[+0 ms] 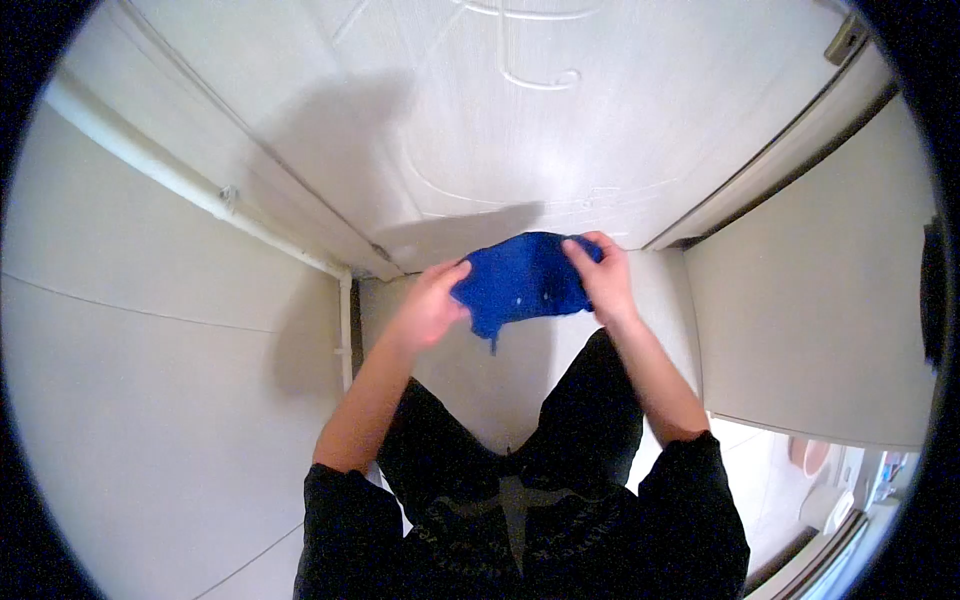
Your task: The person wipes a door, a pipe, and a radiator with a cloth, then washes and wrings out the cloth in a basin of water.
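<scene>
Centrally, the left hand and right hand pinch opposite ends of a blue cloth, lower edge hanging free; pale floor below, white door top centre.

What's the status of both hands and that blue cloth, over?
Left hand, right hand: gripping opposite ends. Blue cloth: spread between them. Nothing visible in the way.

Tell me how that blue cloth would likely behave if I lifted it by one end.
The blue cloth is probably floppy: its lower edge droops into a dangling tip near the left hand. It also seems light: it looks thin, and the right hand holds just one end.
</scene>
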`<state>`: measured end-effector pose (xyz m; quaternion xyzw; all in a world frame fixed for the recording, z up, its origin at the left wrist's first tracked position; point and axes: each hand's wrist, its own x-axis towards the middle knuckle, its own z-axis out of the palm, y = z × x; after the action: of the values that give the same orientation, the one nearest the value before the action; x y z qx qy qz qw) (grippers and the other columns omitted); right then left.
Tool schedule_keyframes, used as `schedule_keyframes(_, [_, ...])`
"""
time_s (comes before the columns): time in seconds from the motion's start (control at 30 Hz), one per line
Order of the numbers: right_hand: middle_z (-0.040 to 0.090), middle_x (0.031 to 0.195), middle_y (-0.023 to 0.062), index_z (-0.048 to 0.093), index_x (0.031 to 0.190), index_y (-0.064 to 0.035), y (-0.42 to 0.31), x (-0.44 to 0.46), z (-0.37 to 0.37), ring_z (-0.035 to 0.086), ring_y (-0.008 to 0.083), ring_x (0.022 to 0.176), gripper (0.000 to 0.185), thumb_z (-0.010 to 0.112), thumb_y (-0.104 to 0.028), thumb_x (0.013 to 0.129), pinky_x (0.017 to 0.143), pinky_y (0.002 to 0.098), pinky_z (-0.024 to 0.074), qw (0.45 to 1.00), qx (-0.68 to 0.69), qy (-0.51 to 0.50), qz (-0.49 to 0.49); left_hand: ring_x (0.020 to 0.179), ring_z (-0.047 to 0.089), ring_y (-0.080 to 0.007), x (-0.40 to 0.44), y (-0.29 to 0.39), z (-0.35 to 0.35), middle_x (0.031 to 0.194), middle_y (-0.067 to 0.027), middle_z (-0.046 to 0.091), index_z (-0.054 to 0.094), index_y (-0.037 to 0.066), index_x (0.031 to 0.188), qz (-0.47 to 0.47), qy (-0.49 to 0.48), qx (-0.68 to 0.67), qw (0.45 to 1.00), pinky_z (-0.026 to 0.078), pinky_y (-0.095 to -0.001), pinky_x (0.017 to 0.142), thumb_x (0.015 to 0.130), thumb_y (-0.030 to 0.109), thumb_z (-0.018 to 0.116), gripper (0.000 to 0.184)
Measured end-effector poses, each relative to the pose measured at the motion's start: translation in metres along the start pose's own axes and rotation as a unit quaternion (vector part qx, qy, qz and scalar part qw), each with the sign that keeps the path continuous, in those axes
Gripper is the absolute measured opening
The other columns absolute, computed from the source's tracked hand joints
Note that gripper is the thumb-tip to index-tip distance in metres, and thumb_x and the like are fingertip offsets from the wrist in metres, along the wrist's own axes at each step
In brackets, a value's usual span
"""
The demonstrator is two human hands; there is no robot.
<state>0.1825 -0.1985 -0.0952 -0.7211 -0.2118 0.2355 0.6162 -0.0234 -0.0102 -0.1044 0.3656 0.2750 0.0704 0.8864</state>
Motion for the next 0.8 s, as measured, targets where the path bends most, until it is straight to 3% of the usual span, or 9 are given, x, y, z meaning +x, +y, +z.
schedule_keyframes(0.1, [0.071, 0.084, 0.0101, 0.069, 0.110, 0.0004, 0.000, -0.030, 0.043, 0.064, 0.0140, 0.074, 0.028, 0.072, -0.021, 0.092, 0.067, 0.0303, 0.0519, 0.990, -0.107, 0.004, -0.087, 0.097, 0.066, -0.0161, 0.000, -0.021, 0.028, 0.111, -0.0055, 0.069, 0.060, 0.003, 0.127, 0.012, -0.004, -0.002, 1.000, 0.055, -0.0332, 0.081, 0.102, 0.033, 0.058, 0.039])
schedule_keyframes(0.27, [0.072, 0.103, 0.0102, 0.066, 0.121, 0.0003, -0.001, -0.066, 0.056, 0.067, 0.0181, 0.091, 0.030, 0.061, -0.014, 0.095, 0.081, 0.0357, 0.0527, 0.967, 0.112, -0.209, -0.094, 0.090, 0.063, -0.0104, 0.000, -0.032, 0.057, 0.102, -0.0021, 0.067, 0.062, 0.003, 0.122, 0.132, 0.050, 0.094, 0.986, 0.052, -0.0282, 0.076, 0.100, 0.027, 0.065, 0.033])
schedule_keyframes(0.37, [0.068, 0.114, 0.0096, 0.061, 0.130, -0.0015, 0.035, -0.050, 0.033, 0.064, 0.0187, 0.103, 0.032, 0.052, -0.011, 0.101, 0.092, 0.0371, 0.0512, 0.983, 0.140, -0.091, -0.069, 0.087, 0.062, -0.0098, 0.008, -0.028, 0.066, 0.102, -0.0030, 0.068, 0.061, 0.000, 0.125, 0.199, 0.072, 0.174, 0.962, 0.052, -0.0272, 0.075, 0.101, 0.023, 0.064, 0.033])
schedule_keyframes(0.4, [0.066, 0.121, 0.0098, 0.059, 0.134, -0.0042, 0.028, -0.046, 0.034, 0.061, 0.0192, 0.109, 0.042, 0.049, -0.032, 0.104, 0.097, 0.0390, 0.0483, 0.990, 0.135, 0.005, -0.031, 0.085, 0.062, -0.0096, 0.010, -0.023, 0.073, 0.102, -0.0034, 0.068, 0.061, 0.000, 0.127, 0.222, 0.079, 0.203, 0.950, 0.052, -0.0270, 0.074, 0.102, 0.022, 0.063, 0.034])
schedule_keyframes(0.47, [0.066, 0.124, 0.0103, 0.059, 0.135, -0.0052, 0.016, -0.037, 0.040, 0.062, 0.0213, 0.111, 0.055, 0.046, -0.048, 0.103, 0.099, 0.0402, 0.0472, 0.947, 0.306, 0.041, 0.091, 0.085, 0.061, -0.0082, 0.013, -0.012, 0.086, 0.104, -0.0029, 0.070, 0.058, 0.000, 0.134, 0.211, 0.056, 0.313, 0.924, 0.052, -0.0252, 0.077, 0.102, 0.017, 0.061, 0.036])
schedule_keyframes(0.53, [0.065, 0.129, 0.0114, 0.060, 0.135, -0.0086, -0.002, -0.031, 0.034, 0.062, 0.0283, 0.115, 0.074, 0.039, -0.070, 0.097, 0.103, 0.0488, 0.0447, 0.874, 0.448, 0.010, 0.190, 0.108, 0.063, -0.0180, 0.017, -0.011, 0.112, 0.123, -0.0132, 0.068, 0.056, 0.003, 0.140, 0.281, -0.015, 0.468, 0.838, 0.051, -0.0311, 0.092, 0.100, 0.021, 0.063, 0.044])
schedule_keyframes(0.67, [0.061, 0.137, 0.0120, 0.056, 0.139, -0.0113, -0.022, -0.011, 0.001, 0.058, 0.0332, 0.123, 0.076, 0.039, -0.071, 0.096, 0.107, 0.0540, 0.0433, 0.772, 0.624, -0.015, 0.121, 0.139, 0.048, -0.0330, 0.014, 0.004, 0.154, 0.148, -0.0218, 0.051, 0.054, 0.005, 0.142, 0.463, -0.082, 0.591, 0.656, 0.039, -0.0421, 0.113, 0.095, 0.024, 0.066, 0.052])
schedule_keyframes(0.73, [0.062, 0.137, 0.0104, 0.055, 0.140, -0.0124, -0.039, 0.003, -0.017, 0.059, 0.0314, 0.123, 0.074, 0.037, -0.070, 0.097, 0.107, 0.0531, 0.0444, 0.763, 0.645, -0.039, -0.009, 0.141, 0.042, -0.0410, 0.016, 0.034, 0.150, 0.149, -0.0230, 0.048, 0.056, 0.007, 0.141, 0.521, -0.059, 0.566, 0.635, 0.034, -0.0496, 0.116, 0.092, 0.027, 0.068, 0.055])
schedule_keyframes(0.8, [0.061, 0.138, 0.0094, 0.053, 0.142, -0.0139, -0.058, 0.026, -0.042, 0.058, 0.0302, 0.125, 0.073, 0.035, -0.069, 0.099, 0.107, 0.0505, 0.0448, 0.799, 0.585, 0.034, -0.138, 0.143, 0.038, -0.0415, 0.017, 0.074, 0.123, 0.151, -0.0225, 0.045, 0.056, 0.007, 0.141, 0.582, 0.046, 0.589, 0.558, 0.030, -0.0523, 0.117, 0.091, 0.024, 0.068, 0.055])
